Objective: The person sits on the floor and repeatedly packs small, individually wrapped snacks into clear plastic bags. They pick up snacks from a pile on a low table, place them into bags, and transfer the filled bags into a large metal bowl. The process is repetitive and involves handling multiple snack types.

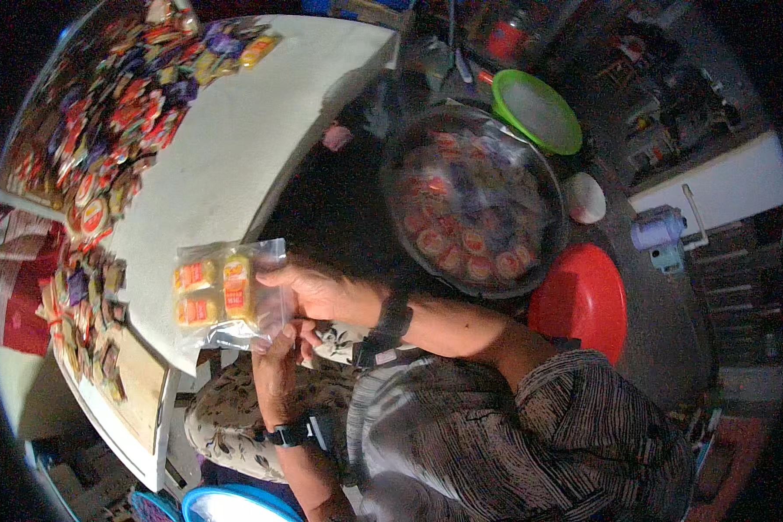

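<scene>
A clear plastic zip bag (pixel 209 329) with several small wrapped pastries in yellow and red wrappers lies flat between both hands, above the near edge of the white table (pixel 235 130). My right hand (pixel 320 297) grips its right side, the thumb laid over the plastic. At the bag's lower right corner, my left hand (pixel 279 359) pinches the edge close to the fingers of my right hand. A big pile of wrapped snacks (pixel 124 111) covers the table's far side. More wrapped packets (pixel 81 313) sit on the tabletop left of the bag.
A large round tub (pixel 551 261) lined with clear plastic holds many wrapped snacks. Around it are a green basin (pixel 577 140), a white bowl (pixel 587 198) and a red basin (pixel 581 300). A blue-rimmed container (pixel 235 496) stands at the bottom. My lap is below the hands.
</scene>
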The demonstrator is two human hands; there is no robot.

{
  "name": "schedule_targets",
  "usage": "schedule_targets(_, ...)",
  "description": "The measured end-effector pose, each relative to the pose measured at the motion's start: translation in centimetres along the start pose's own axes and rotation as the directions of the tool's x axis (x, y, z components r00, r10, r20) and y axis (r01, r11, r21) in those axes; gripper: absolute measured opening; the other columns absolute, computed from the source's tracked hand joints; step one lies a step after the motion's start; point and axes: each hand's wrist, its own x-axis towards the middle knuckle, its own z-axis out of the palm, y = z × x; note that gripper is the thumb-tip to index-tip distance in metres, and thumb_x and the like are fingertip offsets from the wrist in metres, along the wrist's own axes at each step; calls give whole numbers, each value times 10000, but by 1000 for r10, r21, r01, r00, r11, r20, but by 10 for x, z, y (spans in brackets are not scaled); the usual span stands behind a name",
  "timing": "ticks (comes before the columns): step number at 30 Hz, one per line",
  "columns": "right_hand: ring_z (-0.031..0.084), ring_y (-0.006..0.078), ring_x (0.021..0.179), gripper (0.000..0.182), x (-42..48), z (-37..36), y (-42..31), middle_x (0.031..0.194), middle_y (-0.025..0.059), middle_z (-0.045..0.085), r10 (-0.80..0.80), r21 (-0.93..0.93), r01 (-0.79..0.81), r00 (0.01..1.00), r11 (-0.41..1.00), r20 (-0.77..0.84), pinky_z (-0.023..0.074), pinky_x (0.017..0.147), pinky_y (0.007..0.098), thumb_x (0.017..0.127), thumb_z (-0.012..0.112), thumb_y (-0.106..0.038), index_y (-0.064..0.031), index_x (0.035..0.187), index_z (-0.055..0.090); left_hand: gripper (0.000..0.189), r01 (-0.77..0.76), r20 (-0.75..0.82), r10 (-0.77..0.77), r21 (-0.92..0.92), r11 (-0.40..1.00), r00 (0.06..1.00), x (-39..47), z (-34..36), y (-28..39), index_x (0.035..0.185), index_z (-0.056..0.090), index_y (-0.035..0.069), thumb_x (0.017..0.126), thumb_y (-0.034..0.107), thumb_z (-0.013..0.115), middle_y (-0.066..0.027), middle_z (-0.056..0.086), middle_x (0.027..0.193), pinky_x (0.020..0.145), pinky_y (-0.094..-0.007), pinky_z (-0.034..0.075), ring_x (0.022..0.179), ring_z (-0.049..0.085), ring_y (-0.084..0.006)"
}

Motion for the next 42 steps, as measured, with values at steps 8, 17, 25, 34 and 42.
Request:
schedule_targets(8, 624, 306, 932, 332, -53, -1, -35, 1078, 163, 609, -251, -50, 251, 968, 967, 4, 515, 816, 464, 886, 540, -153, -22, 1187, 496, 322, -74, 253, 48, 93, 993, 966, 5, -4, -11, 874, 636, -33, 791, 278, 638, -100, 653, 754, 504, -209, 354, 551, 508, -100)
schedule_targets(17, 625, 282, 941, 394, -174, -67, -100, 1092, 154, 607, -493, -339, 392, 818, 855, -296, 541, 778, 422, 918, 500, -271, -51, 1242, 459, 318, -41, 235, 18, 90, 995, 972, 9, -3, -12, 918, 642, -55, 810, 243, 609, -93, 650, 739, 508, -218, 368, 538, 495, -101)
schedule_targets(25, 553, 257, 1066, 416, -273, -122, -67, 1193, 129, 545, -792, -791, 323, 528, 520, -305, 460, 899, 381, 927, 458, -293, -37, 1254, 438, 336, -38, 146, 25, 86, 996, 989, 10, -1, -16, 952, 624, -56, 820, 253, 621, -117, 637, 719, 504, -240, 421, 538, 503, -120)
schedule_targets(34, 557, 242, 1041, 395, -334, -226, -50, 1166, 114, 551, -750, -603, 485, 192, 633, -633, 464, 882, 361, 921, 465, -279, -41, 1236, 453, 344, 4, 162, -22, 109, 994, 986, 18, -10, -21, 926, 621, -41, 846, 293, 626, -114, 618, 668, 473, -256, 426, 477, 498, -136)
schedule_targets(42, 560, 229, 1019, 376, -395, -285, -70, 1141, 101, 556, -645, -560, 598, -92, 573, -759, 467, 867, 343, 916, 471, -267, -45, 1219, 467, 315, 48, 45, -56, 159, 986, 997, 16, -12, -27, 859, 615, -18, 859, 296, 608, -110, 612, 653, 451, -241, 419, 468, 508, -136)
